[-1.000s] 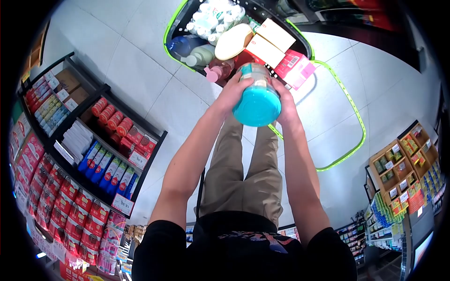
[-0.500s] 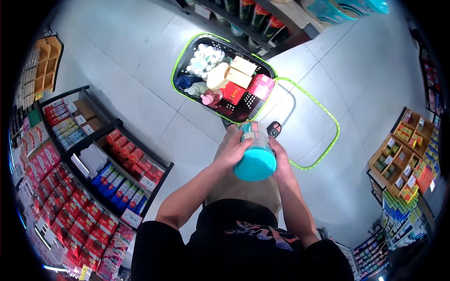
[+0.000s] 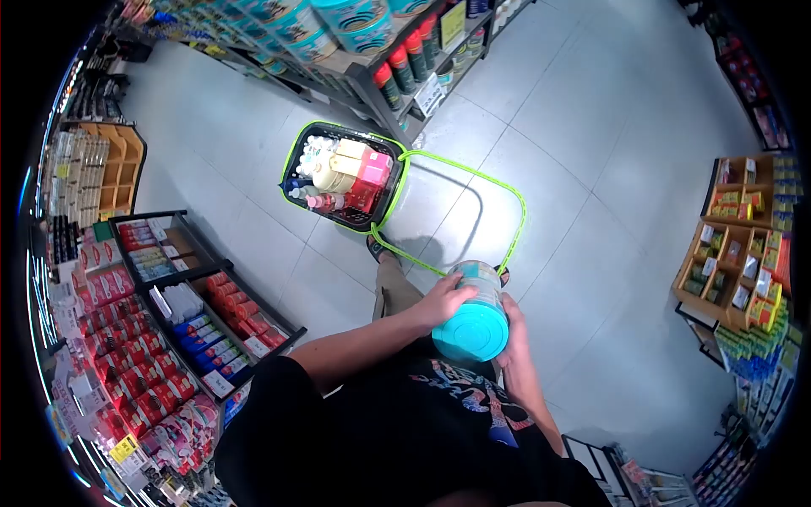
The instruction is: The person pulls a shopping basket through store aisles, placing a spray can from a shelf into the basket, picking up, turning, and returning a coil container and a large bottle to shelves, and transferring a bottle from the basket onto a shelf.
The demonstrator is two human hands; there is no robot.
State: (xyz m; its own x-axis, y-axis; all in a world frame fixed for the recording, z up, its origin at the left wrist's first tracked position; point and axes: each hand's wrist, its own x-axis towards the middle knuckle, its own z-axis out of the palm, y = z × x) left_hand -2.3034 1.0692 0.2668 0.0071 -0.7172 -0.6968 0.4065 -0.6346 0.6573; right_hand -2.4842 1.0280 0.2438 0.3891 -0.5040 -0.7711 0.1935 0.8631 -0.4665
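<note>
Jar (image 3: 471, 328) farther from basket (image 3: 394, 193), label (image 3: 483, 289) illegible

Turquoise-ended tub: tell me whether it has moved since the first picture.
Yes, away from the basket: the tub overlapped the basket's near edge in view then, and now shows clear of its body.
</note>
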